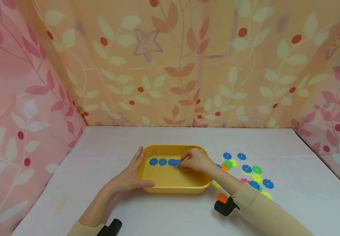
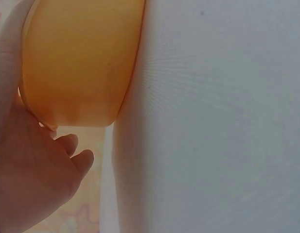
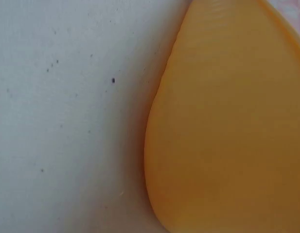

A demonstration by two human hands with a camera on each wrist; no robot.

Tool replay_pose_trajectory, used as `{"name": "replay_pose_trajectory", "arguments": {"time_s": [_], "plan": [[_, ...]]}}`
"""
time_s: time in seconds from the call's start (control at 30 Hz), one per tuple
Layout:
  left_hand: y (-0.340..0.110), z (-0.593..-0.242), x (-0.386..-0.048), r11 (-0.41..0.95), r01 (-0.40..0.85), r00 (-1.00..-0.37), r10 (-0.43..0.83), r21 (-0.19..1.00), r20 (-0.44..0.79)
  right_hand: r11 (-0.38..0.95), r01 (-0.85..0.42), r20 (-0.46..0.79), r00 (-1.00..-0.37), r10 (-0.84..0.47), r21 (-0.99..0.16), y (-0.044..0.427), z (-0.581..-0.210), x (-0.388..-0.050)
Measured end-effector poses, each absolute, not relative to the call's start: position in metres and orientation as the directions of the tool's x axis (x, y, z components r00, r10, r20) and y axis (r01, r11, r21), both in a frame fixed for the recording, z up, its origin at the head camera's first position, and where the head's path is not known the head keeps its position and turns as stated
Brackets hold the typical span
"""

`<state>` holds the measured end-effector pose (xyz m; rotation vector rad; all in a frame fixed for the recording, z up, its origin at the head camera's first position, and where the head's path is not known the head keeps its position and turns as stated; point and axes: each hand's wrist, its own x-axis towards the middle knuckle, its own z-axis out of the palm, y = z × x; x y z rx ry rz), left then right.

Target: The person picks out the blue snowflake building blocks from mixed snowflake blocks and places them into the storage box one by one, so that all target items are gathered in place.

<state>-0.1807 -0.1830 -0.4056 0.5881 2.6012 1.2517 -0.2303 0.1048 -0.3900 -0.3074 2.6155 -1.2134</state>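
A yellow plastic tray (image 1: 173, 189) stands on the white table, and a row of blue flower-shaped discs (image 1: 162, 162) lies in it. At the row's right end my right hand (image 1: 196, 160) reaches over the rim and pinches a blue flower-shaped disc (image 1: 178, 162), which overlaps its neighbour. Part of that disc is hidden by the fingers. My left hand (image 1: 132, 173) rests against the tray's left end, its thumb along the near rim and its fingers extended up the side. The left wrist view shows this hand (image 2: 38, 170) beside the tray's wall (image 2: 81, 63).
Right of the tray, loose flower discs in blue, green, yellow, orange and pink are scattered, such as a blue one (image 1: 268, 184) and an orange one (image 1: 221, 197). My right forearm crosses over some of them. Patterned curtains (image 1: 170, 65) surround the white table (image 1: 114, 137).
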Motion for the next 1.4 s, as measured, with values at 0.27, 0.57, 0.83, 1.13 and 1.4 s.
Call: {"name": "replay_pose_trajectory", "arguments": {"time_s": [0.27,0.57,0.83,1.13,1.4], "plan": [[-0.1815,-0.4047,-0.1808,0.565,0.262,-0.904,0.428,0.782,-0.007,0.713,-0.153,-0.055,-0.964,-0.26,-0.684,0.1034,-0.3915,-0.2318],[-0.181,-0.4061,-0.181,0.573,0.257,-0.907,0.421,0.779,-0.011,0.764,-0.144,-0.086,-0.964,-0.252,-0.628,0.0992,-0.3948,-0.2338],[-0.1824,-0.4053,-0.1803,0.574,0.264,-0.906,0.424,0.775,-0.005,0.767,-0.169,-0.051,-0.966,-0.255,-0.619,0.0984,-0.3978,-0.2371],[-0.1822,-0.4048,-0.1799,0.575,0.257,-0.906,0.422,0.776,-0.013,0.742,-0.183,-0.028,-0.965,-0.262,-0.644,0.1006,-0.3964,-0.2388],[-0.1813,-0.4055,-0.1801,0.575,0.254,-0.906,0.422,0.778,-0.016,0.683,-0.204,0.004,-0.959,-0.282,-0.701,0.1058,-0.3886,-0.2323]]}}
